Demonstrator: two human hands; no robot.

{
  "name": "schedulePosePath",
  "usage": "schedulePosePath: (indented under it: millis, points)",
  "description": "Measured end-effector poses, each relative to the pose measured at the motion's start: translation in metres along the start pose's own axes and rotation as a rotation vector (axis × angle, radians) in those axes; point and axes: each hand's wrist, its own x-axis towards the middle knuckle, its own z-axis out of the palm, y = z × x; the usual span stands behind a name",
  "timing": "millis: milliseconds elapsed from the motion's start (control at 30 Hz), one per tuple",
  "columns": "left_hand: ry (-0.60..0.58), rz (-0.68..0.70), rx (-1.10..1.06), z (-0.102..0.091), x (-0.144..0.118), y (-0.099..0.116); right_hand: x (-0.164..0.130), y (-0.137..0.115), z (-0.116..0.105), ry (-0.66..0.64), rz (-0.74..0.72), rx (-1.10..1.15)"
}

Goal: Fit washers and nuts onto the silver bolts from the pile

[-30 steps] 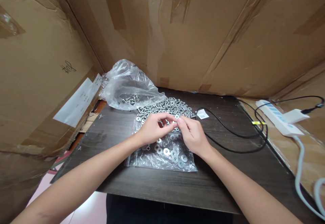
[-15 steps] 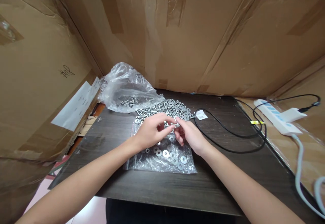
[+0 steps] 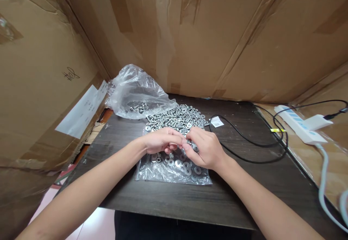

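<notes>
Centrally, on the dark wooden desk (image 3: 244,182): left hand (image 3: 159,142) and right hand (image 3: 203,149), fingertips meeting, fingers pressed together on a small metal fastener (image 3: 182,145) — too small to tell bolt from washer. Both hands hover just above a flat clear plastic bag (image 3: 163,171) strewn with washers (image 3: 187,168). Beyond it — a loose heap of bolts and nuts (image 3: 176,116), touching a crumpled plastic bag (image 3: 136,91) at back left. Black cable (image 3: 252,145) loops to the right; white power strip (image 3: 299,124) at the far right. Cardboard walls (image 3: 203,33) enclose the desk.
</notes>
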Motion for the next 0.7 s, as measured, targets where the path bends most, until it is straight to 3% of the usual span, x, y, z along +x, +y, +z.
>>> schedulePosePath:
  millis: [200, 367, 600, 700]
  points:
    - [0.191, 0.286, 0.217, 0.006, 0.007, -0.005, -0.001, 0.001, 0.0, 0.029, 0.153, -0.096]
    - [0.23, 0.302, 0.188, 0.006, 0.012, -0.008, -0.002, 0.002, 0.001, 0.018, 0.358, 0.087]
    - [0.276, 0.246, 0.13, 0.0, 0.012, -0.008, -0.002, 0.007, 0.0, -0.033, 0.225, 0.066]
    - [0.3, 0.216, 0.104, 0.001, 0.01, -0.006, -0.001, 0.008, -0.002, 0.012, 0.172, 0.039]
